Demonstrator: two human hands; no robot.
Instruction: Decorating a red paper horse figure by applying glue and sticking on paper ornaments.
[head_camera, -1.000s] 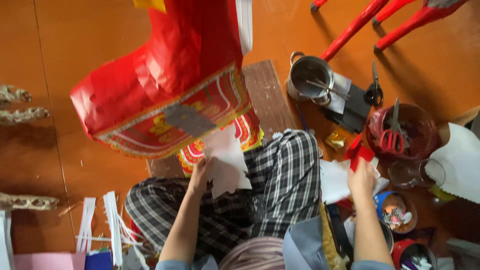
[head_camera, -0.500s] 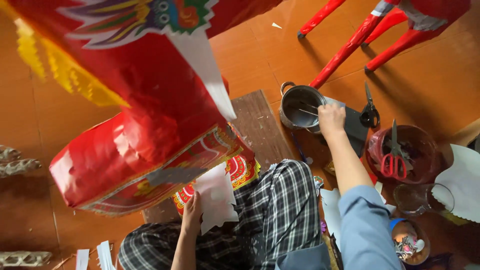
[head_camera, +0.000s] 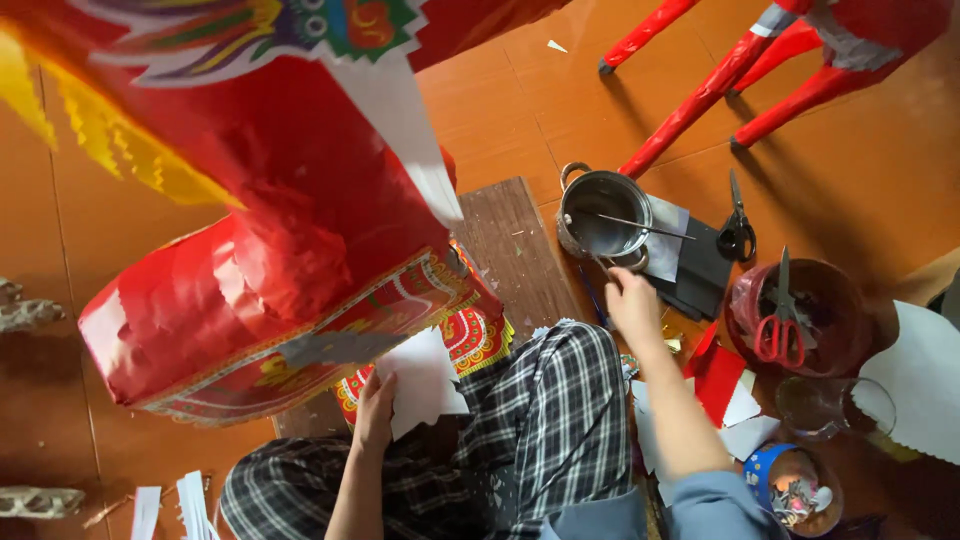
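Two hands are busy here. The person's right hand (head_camera: 632, 300) was up at the small metal pot (head_camera: 603, 215) half a second ago, and now it has come back down a little, so the pot sits just past its fingers. A thin stick (head_camera: 628, 222) lies across the top of the pot. The fingers are curled in, but it is too hard to see if they hold anything. The left hand (head_camera: 375, 405) has stayed where it was, pressed on a white piece of paper (head_camera: 425, 380) that rests on the lap, right under the big red paper figure (head_camera: 270, 300). Its fingers lie flat on the paper's edge. Black scissors (head_camera: 737, 228) lie on the floor beyond the right hand, and red-handled scissors (head_camera: 778, 335) stand in a red tub (head_camera: 840, 300) off to that hand's outer side. It looks like the hand dipped at the pot and is coming back toward the paper.
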